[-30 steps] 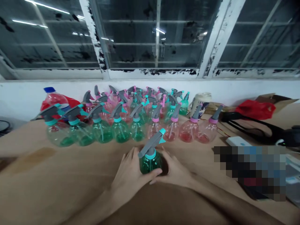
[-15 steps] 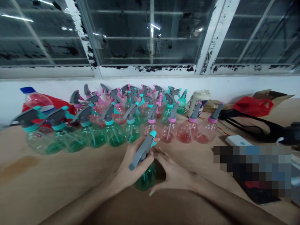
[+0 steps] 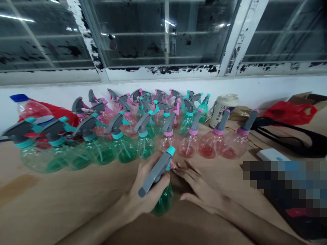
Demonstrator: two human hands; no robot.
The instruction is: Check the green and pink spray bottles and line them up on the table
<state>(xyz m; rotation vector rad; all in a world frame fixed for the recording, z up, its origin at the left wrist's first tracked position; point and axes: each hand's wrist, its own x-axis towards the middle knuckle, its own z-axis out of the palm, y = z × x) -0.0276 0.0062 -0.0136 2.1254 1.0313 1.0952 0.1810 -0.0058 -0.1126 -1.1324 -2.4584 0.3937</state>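
My left hand (image 3: pixel 146 185) is wrapped round the neck of a green spray bottle (image 3: pixel 163 202), just below its grey trigger head, whose turquoise nozzle points away from me. The hand hides the bottle's collar. Just right of the bottle, my right hand (image 3: pixel 198 189) is open, fingers spread low over the table, holding nothing. Beyond both hands stands a front row of spray bottles: green ones with turquoise collars (image 3: pixel 124 148) on the left, clear pinkish ones with pink collars (image 3: pixel 211 144) on the right.
More spray bottles (image 3: pixel 127 119) crowd behind the front row. A large bottle with a blue cap (image 3: pixel 19 98) stands far left. To the right are a white paper cup (image 3: pixel 221 109), a red plastic bag (image 3: pixel 291 112), a black strap (image 3: pixel 283 136) and a white box (image 3: pixel 272 154). Windows line the back wall.
My right hand has moved away from the green bottle, to the right, and flattened toward the table. My left hand still grips the bottle. The view has shifted slightly.
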